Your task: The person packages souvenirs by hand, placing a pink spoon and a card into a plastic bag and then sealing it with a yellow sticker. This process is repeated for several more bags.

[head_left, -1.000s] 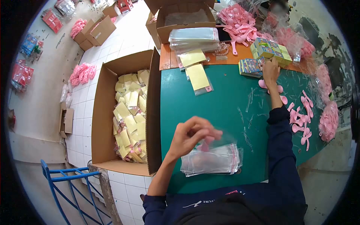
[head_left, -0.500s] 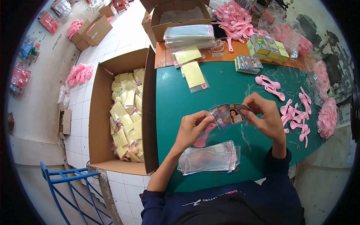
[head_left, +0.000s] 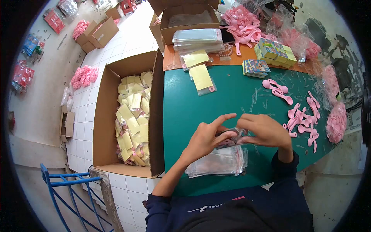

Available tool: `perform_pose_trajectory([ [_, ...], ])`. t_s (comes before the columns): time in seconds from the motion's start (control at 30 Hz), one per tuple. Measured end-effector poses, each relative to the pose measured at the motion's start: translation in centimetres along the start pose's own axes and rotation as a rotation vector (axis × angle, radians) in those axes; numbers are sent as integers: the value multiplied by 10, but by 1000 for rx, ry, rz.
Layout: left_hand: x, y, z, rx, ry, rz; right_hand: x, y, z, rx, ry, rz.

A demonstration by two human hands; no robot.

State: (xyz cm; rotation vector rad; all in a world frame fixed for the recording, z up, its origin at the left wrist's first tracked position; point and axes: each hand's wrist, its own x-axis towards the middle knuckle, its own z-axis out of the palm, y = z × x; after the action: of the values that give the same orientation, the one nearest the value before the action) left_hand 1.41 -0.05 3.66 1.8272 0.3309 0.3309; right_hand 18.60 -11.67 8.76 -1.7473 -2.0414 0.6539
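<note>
Over the green table, my left hand (head_left: 204, 140) grips a folded printed card (head_left: 228, 142) between thumb and fingers. My right hand (head_left: 266, 131) pinches the card's other end, its fingers bent and touching the edge. Most of the card's print is hidden by the hands. Directly below them lies a pile of clear plastic sleeves (head_left: 216, 164). Loose pink spoons (head_left: 301, 118) are spread to the right of my right hand. A stack of printed cards (head_left: 256, 67) stands farther back.
A large cardboard box (head_left: 104, 116) of packed yellow cards is left of the table (head_left: 185, 112). Along the back are stacked sleeves (head_left: 197, 36), two yellow-backed packs (head_left: 202, 77), card bundles (head_left: 275, 53) and piled pink spoons (head_left: 243, 29). A blue metal frame (head_left: 69, 181) stands lower left.
My hands have moved closer together and slightly down. The card, earlier spread with its picture showing, is now folded between them. The pink spoon by my left hand is no longer visible.
</note>
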Motion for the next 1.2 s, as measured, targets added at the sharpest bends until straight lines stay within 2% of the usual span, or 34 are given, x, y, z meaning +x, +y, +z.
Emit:
perform_pose_trajectory([
  [0.13,-3,-6,-4,-43,-7,-32,-2,8,-14,295,161,12],
  [0.27,-3,-9,-3,10,-15,44,5,8,-4,258,38,11],
  [0.33,-4,-3,-3,13,-28,4,10,6,0,289,-39,44],
  [0.43,-5,-1,-4,36,-9,17,14,11,5,271,-9,26],
  [0.53,-5,-7,-6,-9,36,17,8,16,-3,576,76,157],
  [0.63,-5,-11,-7,-30,48,-10,9,25,-4,674,37,198],
  [0.73,-4,-14,-6,9,44,-7,12,28,-4,880,-108,178],
  [0.93,2,-14,3,200,41,84,17,19,6,323,-15,63],
  [1.03,8,-23,14,283,111,129,21,24,20,237,94,-24],
  [1.1,9,-30,18,277,225,159,22,21,19,215,63,35],
  [1.17,7,-30,15,268,205,83,24,19,21,217,-20,119],
  [1.2,6,-31,11,266,192,43,26,20,22,239,8,122],
])
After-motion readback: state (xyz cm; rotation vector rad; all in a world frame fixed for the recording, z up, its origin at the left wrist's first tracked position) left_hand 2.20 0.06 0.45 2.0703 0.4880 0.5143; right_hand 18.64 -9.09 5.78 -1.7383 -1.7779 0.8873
